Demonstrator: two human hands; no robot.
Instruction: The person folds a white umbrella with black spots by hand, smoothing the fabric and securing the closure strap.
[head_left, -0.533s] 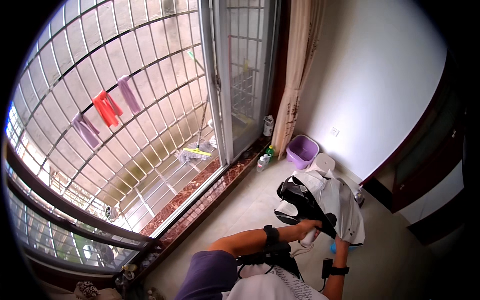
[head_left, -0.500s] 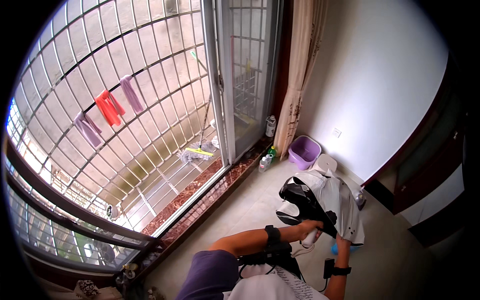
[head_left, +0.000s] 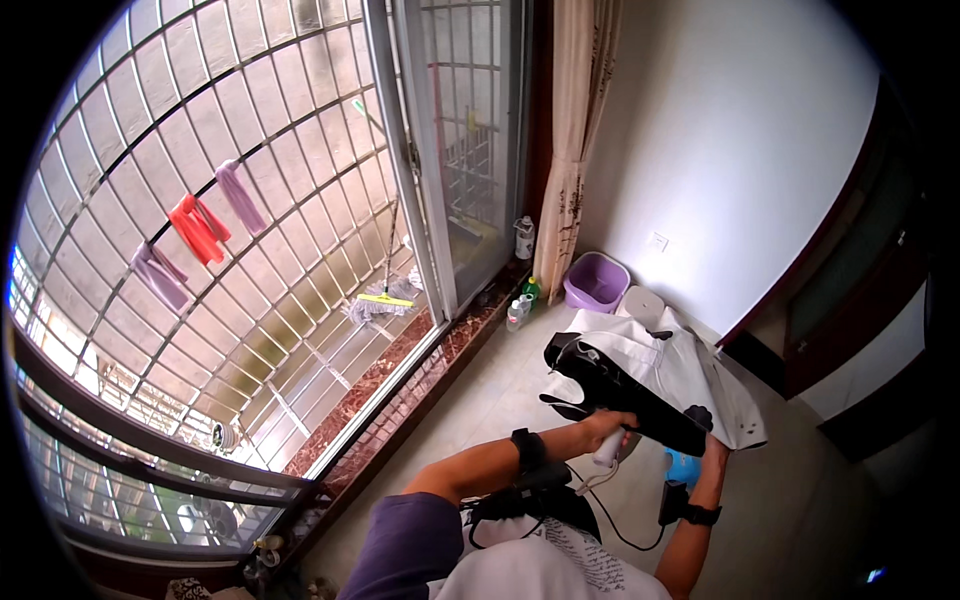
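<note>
A white and black garment, seemingly a jacket, hangs in front of me with its black side turned partly toward me. My left hand is closed around the white handle of a corded appliance, perhaps a garment steamer. Its upper part is hidden by my hand and the cloth. From the handle's lower end runs a pale cord. At the garment's lower right edge, my right hand grips the cloth, with its fingers partly hidden behind it.
Beyond the garment stand a purple basin and a round beige object by the wall. Bottles line the door sill. A blue object lies below the garment. Left, a mop leans outside the sliding door.
The garment's lower edge has swung right and spread wider, my right hand moving right with it. My left hand has shifted slightly with the handle. More of the blue object shows.
</note>
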